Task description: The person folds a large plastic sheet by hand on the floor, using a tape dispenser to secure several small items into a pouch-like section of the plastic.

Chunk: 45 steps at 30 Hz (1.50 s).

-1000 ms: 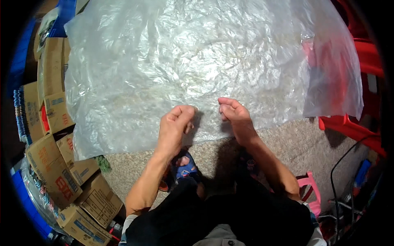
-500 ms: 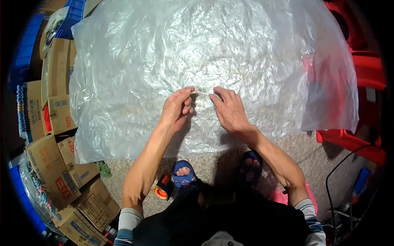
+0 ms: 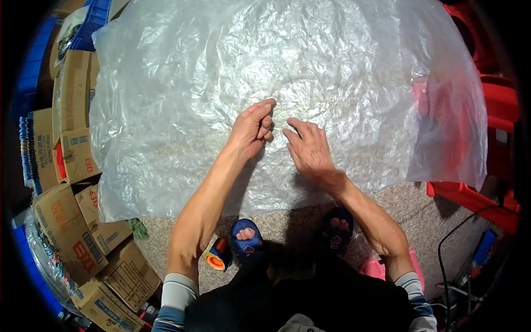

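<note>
My left hand [image 3: 253, 128] is closed over the plastic sheet, thumb and forefinger pressed together at the tips and the other fingers curled in. Whatever sits in that pinch is too small or hidden to make out. Just to its right is my right hand [image 3: 311, 146], back upward, with a gap between thumb and forefinger tips and nothing visible between them. Below both hands spreads a large, crinkled, see-through plastic sheet [image 3: 182, 110]. No thin pale strand shows clearly between the hands now.
Cardboard boxes [image 3: 71, 229] and blue bins [image 3: 34, 74] are stacked along the left. Red plastic furniture [image 3: 498, 102] stands at right, near a black cable [image 3: 442, 249]. An orange-and-black roll-like object [image 3: 217, 255] lies beside my blue slippers [image 3: 247, 238]; something pink [image 3: 376, 266] is by my right arm.
My left hand has moved up and slightly right, nearer the right hand. The pale strand that ran between the fingertips no longer shows. My right hand has hardly moved.
</note>
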{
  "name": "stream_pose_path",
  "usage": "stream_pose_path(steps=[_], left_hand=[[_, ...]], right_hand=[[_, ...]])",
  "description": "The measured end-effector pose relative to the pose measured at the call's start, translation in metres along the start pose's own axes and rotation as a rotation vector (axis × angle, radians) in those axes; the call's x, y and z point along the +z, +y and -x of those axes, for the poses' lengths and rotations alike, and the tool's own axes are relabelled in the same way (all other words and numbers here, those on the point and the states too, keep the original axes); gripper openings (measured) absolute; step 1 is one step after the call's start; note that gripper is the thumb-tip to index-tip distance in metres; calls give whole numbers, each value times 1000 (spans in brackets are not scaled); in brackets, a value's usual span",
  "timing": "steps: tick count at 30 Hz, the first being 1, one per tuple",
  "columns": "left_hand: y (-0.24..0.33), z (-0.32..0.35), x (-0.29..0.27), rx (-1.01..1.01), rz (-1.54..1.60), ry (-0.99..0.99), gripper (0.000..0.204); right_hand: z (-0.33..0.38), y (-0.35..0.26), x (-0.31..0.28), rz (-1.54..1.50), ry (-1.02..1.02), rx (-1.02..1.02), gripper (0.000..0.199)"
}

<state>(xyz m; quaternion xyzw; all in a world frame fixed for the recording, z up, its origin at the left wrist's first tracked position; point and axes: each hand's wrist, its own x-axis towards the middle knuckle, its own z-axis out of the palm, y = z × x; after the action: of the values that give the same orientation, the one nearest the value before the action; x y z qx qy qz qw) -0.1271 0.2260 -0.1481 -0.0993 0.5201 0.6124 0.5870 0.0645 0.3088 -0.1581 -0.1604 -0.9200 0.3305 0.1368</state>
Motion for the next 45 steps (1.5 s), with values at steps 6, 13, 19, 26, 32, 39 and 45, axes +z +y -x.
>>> stream_pose_path(steps=[6,13,19,26,32,39,45], left_hand=[[-8,-9,-5,-15,25,31,29],[-10,-10,-6,9,2,46,30],[-11,-6,-8,141,-273,35,35],[-25,9,-7,1181,-1722,236,49],[-47,10,-25,945,-1978,165,62],[-39,4,-10,910,-2073,162,56],[-32,-1,-8,932,-2134,85,60]], right_hand=[[-5,6,-4,6,-4,33,36],[-48,28,5,149,50,-89,49],[-40,48,12,160,-150,-98,67],[-33,34,1,245,-180,-77,68],[-44,32,1,310,-200,26,60],[-52,31,5,421,-90,-76,57],[-50,30,8,381,-216,-2,57]])
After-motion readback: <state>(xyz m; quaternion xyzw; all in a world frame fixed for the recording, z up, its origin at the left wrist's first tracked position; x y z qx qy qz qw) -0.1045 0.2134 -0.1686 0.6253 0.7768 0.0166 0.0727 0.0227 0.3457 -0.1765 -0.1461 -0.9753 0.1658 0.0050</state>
